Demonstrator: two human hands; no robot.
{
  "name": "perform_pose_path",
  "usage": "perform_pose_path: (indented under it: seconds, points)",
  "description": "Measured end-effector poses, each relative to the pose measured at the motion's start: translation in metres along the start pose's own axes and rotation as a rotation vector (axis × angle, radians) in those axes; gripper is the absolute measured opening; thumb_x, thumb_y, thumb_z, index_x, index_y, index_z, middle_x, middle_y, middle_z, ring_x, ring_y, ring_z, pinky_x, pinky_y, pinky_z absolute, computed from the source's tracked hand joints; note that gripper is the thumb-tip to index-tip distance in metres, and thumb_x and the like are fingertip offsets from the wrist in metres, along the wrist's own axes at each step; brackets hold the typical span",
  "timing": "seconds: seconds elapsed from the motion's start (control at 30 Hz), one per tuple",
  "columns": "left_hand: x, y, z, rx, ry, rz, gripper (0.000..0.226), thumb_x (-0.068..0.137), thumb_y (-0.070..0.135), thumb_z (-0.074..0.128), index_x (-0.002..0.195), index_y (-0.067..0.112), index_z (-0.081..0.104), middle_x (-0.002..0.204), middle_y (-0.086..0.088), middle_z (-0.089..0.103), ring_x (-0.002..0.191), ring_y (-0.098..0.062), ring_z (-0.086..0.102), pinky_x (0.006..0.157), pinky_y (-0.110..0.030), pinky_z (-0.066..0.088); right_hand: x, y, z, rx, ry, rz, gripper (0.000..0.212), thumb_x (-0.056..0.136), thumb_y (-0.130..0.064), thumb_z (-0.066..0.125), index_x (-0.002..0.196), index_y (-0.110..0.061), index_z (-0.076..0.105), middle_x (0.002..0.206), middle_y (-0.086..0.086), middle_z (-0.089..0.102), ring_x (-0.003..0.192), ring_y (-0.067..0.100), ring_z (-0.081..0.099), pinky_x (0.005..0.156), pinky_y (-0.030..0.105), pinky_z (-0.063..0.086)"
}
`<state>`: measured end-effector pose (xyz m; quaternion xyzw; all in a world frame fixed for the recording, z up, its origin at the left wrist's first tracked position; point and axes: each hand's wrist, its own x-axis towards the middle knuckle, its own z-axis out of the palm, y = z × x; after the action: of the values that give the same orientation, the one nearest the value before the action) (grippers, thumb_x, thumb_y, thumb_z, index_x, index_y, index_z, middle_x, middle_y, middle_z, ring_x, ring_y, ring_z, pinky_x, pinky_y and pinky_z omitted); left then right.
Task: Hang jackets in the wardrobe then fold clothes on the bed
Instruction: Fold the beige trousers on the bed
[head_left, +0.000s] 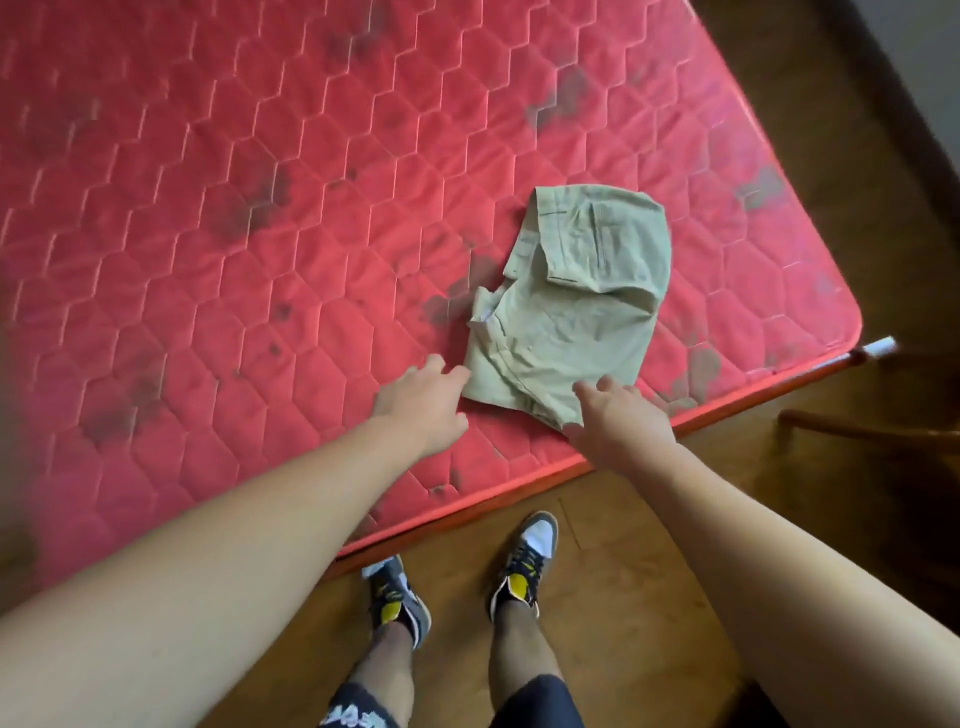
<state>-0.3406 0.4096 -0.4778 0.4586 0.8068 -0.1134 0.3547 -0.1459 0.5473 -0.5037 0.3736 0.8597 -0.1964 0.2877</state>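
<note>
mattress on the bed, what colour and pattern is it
Red quilted mattress, stitched in hexagons with dark smudges; shows best in the head view.

A brown wooden floor (623, 597) is stretching out below and to the right of the right hand (618, 421). Two grey, white and yellow sneakers are standing on it. The left sneaker (397, 597) is sitting below the left hand (421, 400). The right sneaker (524, 561) is sitting below and between the two hands, a little ahead of its pair. Bare legs are rising from them into dark shorts (540, 701), which are showing pale lettering on the left leg.

Well to the right of the right hand, a curved dark wooden rail (857, 431) is reaching in from the frame edge; what it belongs to is unclear. Above it, a thin bar with a white tip (880, 345) is poking out. Far up and to the right of that hand, a dark skirting strip (893, 104) is running along a pale wall (930, 41).
</note>
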Motion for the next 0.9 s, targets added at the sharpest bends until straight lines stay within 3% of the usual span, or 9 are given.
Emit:
perform_pose_path:
  seconds: [0.17,0.33,0.47,0.57,0.73,0.8,0.9]
  points:
    - [0.112,0.005,0.036,-0.166,0.091,-0.022,0.066,0.092,0.028,0.055,0.152,0.027,0.027,0.129,-0.012,0.047,0.114,-0.039,0.056,0.091,-0.051,0.051,0.088,0.020,0.043,0.020,0.020,0.012,0.041,0.098,-0.038,0.053,0.132,-0.016,0.046,0.123,0.012,0.051,0.116,0.037,0.052,0.076,0.044,0.044]
    - [0.187,0.021,0.060,-0.475,0.105,-0.153,0.053,0.093,0.034,0.063,0.141,0.024,0.043,0.130,-0.014,0.041,0.106,-0.036,0.058,0.096,-0.044,0.050,0.158,0.024,0.036,0.022,0.162,-0.018,0.039,0.096,-0.019,0.049,0.135,-0.014,0.048,0.123,0.018,0.053,0.112,0.042,0.054,0.081,0.044,0.047]
    - [0.204,0.019,0.076,-0.590,0.162,-0.190,0.029,0.092,0.035,0.063,0.110,0.012,0.063,0.126,-0.012,0.049,0.106,-0.033,0.057,0.093,-0.039,0.050,0.201,0.020,0.000,-0.115,0.342,-0.095,0.062,0.090,-0.004,0.049,0.147,-0.021,0.035,0.126,0.020,0.043,0.113,0.042,0.047,0.072,0.048,0.050]
    - [0.189,0.007,0.075,-0.514,0.175,-0.095,0.029,0.083,0.034,0.071,0.074,0.013,0.053,0.106,-0.007,0.052,0.097,-0.029,0.056,0.076,-0.032,0.044,0.224,0.008,-0.021,-0.264,0.271,-0.107,0.083,0.091,0.000,0.053,0.157,-0.036,0.019,0.140,0.022,0.032,0.120,0.044,0.043,0.082,0.050,0.051]
    - [0.143,-0.026,0.074,-0.393,0.160,-0.026,0.027,0.080,0.030,0.066,0.069,0.011,0.051,0.089,-0.010,0.061,0.085,-0.036,0.059,0.062,-0.034,0.039,0.221,-0.022,-0.029,-0.385,0.046,-0.099,0.058,0.097,-0.016,0.050,0.149,-0.032,0.032,0.121,0.014,0.051,0.110,0.039,0.059,0.072,0.041,0.045]
    - [0.123,-0.041,0.075,-0.434,0.119,-0.028,0.032,0.082,0.033,0.068,0.064,0.015,0.048,0.084,-0.006,0.058,0.083,-0.034,0.058,0.060,-0.035,0.036,0.207,-0.039,-0.025,-0.291,0.035,-0.087,0.058,0.094,-0.016,0.048,0.148,-0.029,0.032,0.113,0.012,0.054,0.102,0.038,0.060,0.070,0.038,0.043]
    - [0.097,-0.061,0.084,-0.576,0.047,0.022,0.032,0.083,0.033,0.073,0.065,0.017,0.051,0.076,0.000,0.054,0.075,-0.026,0.054,0.063,-0.038,0.040,0.192,-0.067,-0.004,-0.062,0.018,-0.091,0.042,0.097,-0.023,0.043,0.139,-0.022,0.042,0.112,0.017,0.057,0.098,0.040,0.060,0.079,0.039,0.047]
